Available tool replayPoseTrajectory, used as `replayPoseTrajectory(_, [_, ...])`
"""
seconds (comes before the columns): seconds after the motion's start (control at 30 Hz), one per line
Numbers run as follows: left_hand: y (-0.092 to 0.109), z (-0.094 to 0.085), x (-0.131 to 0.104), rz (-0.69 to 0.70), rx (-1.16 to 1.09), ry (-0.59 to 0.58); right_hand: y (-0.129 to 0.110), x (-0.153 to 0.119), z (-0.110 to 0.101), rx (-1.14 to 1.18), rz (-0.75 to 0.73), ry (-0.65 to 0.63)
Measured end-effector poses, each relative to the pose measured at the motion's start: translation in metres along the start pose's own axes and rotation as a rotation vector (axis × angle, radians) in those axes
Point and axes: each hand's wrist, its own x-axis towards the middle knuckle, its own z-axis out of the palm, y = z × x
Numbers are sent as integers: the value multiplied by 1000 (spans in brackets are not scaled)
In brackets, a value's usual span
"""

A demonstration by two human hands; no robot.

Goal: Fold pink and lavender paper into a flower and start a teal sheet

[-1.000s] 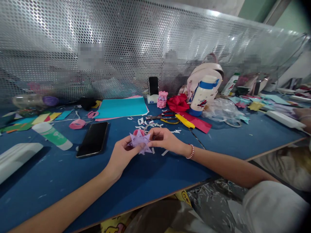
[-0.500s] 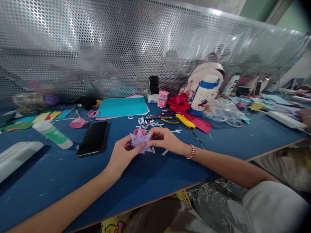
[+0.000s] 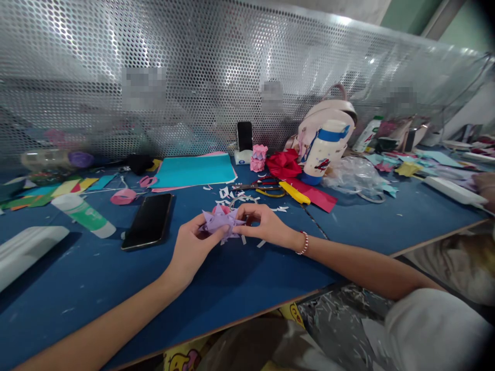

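Note:
A lilac folded-paper piece with pointed spikes [image 3: 219, 221] is between my two hands, just above the blue table [image 3: 247, 278]. My left hand [image 3: 195, 242] grips its left side, the thumb across the near face. On the right, my right hand [image 3: 262, 222] pinches one of its points between thumb and fingers. Part of the piece is hidden behind my fingers. A pink paper bit shows just behind it. White paper scraps [image 3: 225, 192] lie beyond my hands, near scissors with yellow handles [image 3: 270, 193] and a yellow cutter [image 3: 295, 192].
Left of my hands lie a black phone [image 3: 149, 221] and a glue tube [image 3: 84, 215]. Turquoise sheets [image 3: 195, 170] lie behind. A pink folded-paper piece [image 3: 259, 157], red paper [image 3: 284, 164], a bottle [image 3: 325, 152] and a backpack [image 3: 309, 118] stand by the perforated metal panel. Another person's hand [image 3: 486, 185] shows far right.
The lilac paper piece has tilted and shifted slightly left in my hands. My right fingers have moved a little left with it. The things on the table look unchanged.

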Motion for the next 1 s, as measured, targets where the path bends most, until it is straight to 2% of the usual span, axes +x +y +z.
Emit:
replayPoseTrajectory(0.43, [-1,-1,-1,42,50,-8,2,0,-2,-21,-26,-2])
replayPoseTrajectory(0.63, [4,-1,1,-20,-31,-33,2,1,-1,12,24,12])
replayPoseTrajectory(0.8, [9,-5,4,-55,-122,-82,3,4,-3,27,42,74])
replayPoseTrajectory(1.0, [6,-5,4,-71,-128,-89,7,4,-3,35,43,15])
